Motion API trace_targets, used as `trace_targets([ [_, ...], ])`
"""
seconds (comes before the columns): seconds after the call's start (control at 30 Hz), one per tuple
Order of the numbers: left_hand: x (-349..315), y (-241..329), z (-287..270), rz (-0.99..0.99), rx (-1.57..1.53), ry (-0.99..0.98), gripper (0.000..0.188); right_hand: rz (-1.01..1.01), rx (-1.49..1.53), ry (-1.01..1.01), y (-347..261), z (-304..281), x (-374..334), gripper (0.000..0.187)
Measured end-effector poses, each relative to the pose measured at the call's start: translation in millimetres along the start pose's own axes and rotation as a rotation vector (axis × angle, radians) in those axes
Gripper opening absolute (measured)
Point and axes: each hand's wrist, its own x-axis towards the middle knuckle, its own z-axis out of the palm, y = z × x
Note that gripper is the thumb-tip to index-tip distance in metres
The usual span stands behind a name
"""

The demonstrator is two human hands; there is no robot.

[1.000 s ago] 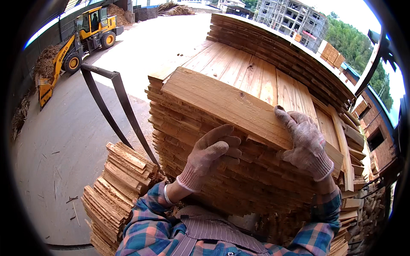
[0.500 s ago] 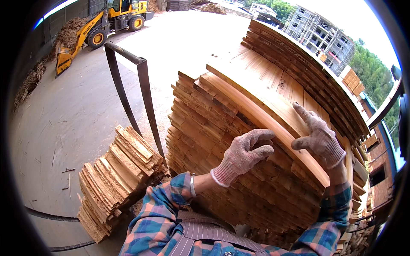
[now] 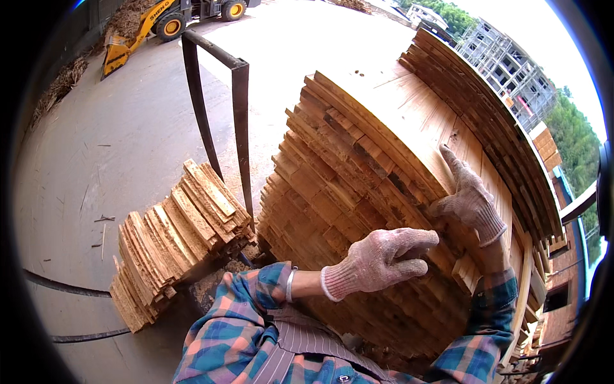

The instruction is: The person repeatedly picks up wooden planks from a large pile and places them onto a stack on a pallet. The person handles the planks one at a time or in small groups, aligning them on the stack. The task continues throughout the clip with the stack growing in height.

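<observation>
A tall stack of sawn boards (image 3: pixel 358 185) rises in front of me, its side stepped with uneven board edges. My right hand (image 3: pixel 470 201), in a dusty knitted glove, rests at the near edge of the top layer. Its index finger stretches over the pale top board (image 3: pixel 416 141), and its thumb lies toward the board's edge. Lower and to the left, my gloved left hand (image 3: pixel 384 261) is in front of the stack's side, fingers forward and loosely bent, thumb apart. Nothing shows in its grasp; whether it touches the stack I cannot tell.
A smaller pile of rough slats (image 3: pixel 173 233) lies at my left, beside an upright dark metal frame (image 3: pixel 240 115). A higher row of boards (image 3: pixel 492 109) borders the stack's far right. A yellow loader (image 3: pixel 150 22) stands on the concrete floor (image 3: pixel 121 134) behind.
The board jutting from the top near edge has moved in level with the stack. My left hand has moved down and slightly right, and its fingers have drawn together. The view has tilted down.
</observation>
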Motion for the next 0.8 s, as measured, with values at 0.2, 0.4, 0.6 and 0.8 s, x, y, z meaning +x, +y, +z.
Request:
trace_targets([
  [0.2,54,10,-6,0.503,0.357,0.092,0.049,0.017,0.301,0.044,35,-23,-9,0.102],
  [0.4,168,-5,-23,0.265,1.08,-0.444,0.056,-0.019,0.381,0.113,116,-88,74,0.089],
  [0.6,172,-5,-22,0.133,1.298,-0.649,0.05,0.15,0.409,0.01,199,-14,152,0.071],
  [0.8,168,0,-19,0.261,1.233,-0.611,0.051,0.125,0.397,0.069,245,-20,188,0.065],
])
